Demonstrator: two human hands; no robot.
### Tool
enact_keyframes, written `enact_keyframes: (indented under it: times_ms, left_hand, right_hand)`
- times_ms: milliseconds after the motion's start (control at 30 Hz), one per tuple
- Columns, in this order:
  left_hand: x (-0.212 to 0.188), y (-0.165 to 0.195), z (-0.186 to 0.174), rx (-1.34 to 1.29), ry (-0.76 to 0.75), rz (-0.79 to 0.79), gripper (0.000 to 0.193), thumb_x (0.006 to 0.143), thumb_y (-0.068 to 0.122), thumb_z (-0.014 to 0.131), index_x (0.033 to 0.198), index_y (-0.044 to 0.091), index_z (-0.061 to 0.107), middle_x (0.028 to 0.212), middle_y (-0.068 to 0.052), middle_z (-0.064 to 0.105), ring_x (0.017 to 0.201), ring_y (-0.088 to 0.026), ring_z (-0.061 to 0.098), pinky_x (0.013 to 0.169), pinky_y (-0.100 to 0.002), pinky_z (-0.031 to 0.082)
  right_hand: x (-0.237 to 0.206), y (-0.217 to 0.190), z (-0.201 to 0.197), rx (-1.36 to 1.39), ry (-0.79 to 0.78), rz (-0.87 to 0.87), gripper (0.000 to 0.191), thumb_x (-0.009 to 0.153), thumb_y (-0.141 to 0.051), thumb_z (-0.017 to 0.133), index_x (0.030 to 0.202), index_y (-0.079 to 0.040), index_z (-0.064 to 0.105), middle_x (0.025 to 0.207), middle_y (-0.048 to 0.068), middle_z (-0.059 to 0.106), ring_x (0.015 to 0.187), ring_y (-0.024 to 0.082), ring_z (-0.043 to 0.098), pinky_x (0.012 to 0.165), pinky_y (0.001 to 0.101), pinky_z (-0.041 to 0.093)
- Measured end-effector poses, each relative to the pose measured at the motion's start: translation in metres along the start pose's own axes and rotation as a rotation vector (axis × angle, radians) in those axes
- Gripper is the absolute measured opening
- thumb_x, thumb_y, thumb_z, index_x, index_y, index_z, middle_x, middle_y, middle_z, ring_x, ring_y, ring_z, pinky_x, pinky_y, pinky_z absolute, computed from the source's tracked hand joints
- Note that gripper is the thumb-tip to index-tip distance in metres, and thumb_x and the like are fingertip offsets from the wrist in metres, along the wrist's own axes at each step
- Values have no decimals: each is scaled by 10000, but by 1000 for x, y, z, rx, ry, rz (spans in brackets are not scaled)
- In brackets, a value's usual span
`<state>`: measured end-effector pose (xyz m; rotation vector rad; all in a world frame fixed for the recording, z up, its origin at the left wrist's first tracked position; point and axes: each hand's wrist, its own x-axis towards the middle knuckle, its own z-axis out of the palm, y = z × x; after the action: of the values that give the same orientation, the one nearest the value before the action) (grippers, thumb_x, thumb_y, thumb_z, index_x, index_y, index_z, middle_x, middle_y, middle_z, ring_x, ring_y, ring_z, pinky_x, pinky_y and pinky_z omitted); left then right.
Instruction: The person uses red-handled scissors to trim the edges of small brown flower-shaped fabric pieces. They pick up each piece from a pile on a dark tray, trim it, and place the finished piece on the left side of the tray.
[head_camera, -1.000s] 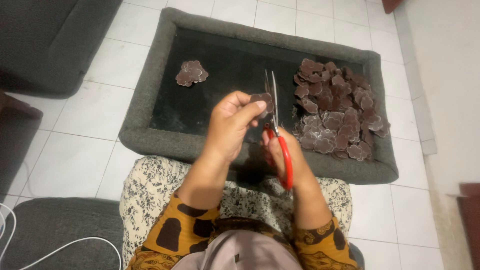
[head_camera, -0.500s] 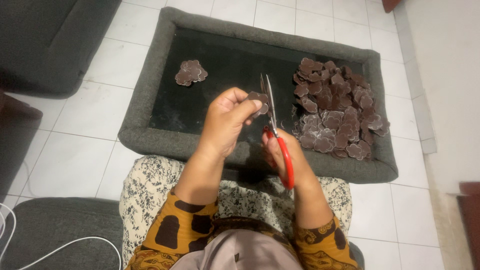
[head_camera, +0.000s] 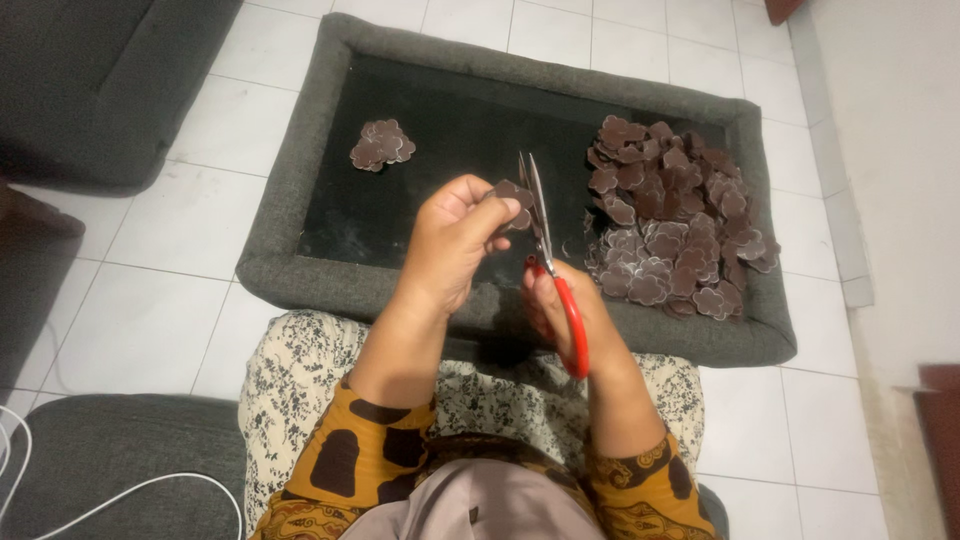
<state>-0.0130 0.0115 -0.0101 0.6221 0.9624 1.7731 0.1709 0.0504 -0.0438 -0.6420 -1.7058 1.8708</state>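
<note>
Cutting brown flower shapes over a padded tray

Left hand (head_camera: 455, 240) is pinching a small brown flower-shaped piece (head_camera: 512, 194) by its edge, and the right hand (head_camera: 570, 315) has red-handled scissors (head_camera: 552, 262) with the blades pointing up and away, right against that piece. Both hands hover over a grey-rimmed tray (head_camera: 300, 180) with a black inside. There's a big heap of the same brown pieces (head_camera: 670, 220) on its right side, and a small pile (head_camera: 381, 145) sits well apart at the far left. White tile floor (head_camera: 160, 310) all round.
</note>
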Motion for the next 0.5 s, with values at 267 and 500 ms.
enact_keyframes:
  times_ms: [267, 500]
  left_hand:
    - [-1, 3, 0, -6, -4, -5, 59, 926, 69, 668, 928, 83, 611, 940, -51, 734, 847, -107, 703, 679, -228, 532]
    - [0, 3, -1, 11, -9, 22, 54, 937, 74, 667, 943, 78, 613, 948, -61, 732, 852, -114, 706, 678, -230, 536]
  right_hand:
    - [-1, -1, -1, -31, 14, 35, 443, 1007, -530, 548, 963, -90, 568, 709, -63, 449, 544, 52, 389, 470, 220, 327]
    - [-1, 1, -2, -58, 18, 40, 444, 1013, -526, 556, 932, -90, 565, 691, -65, 442, 535, 50, 396, 463, 223, 330]
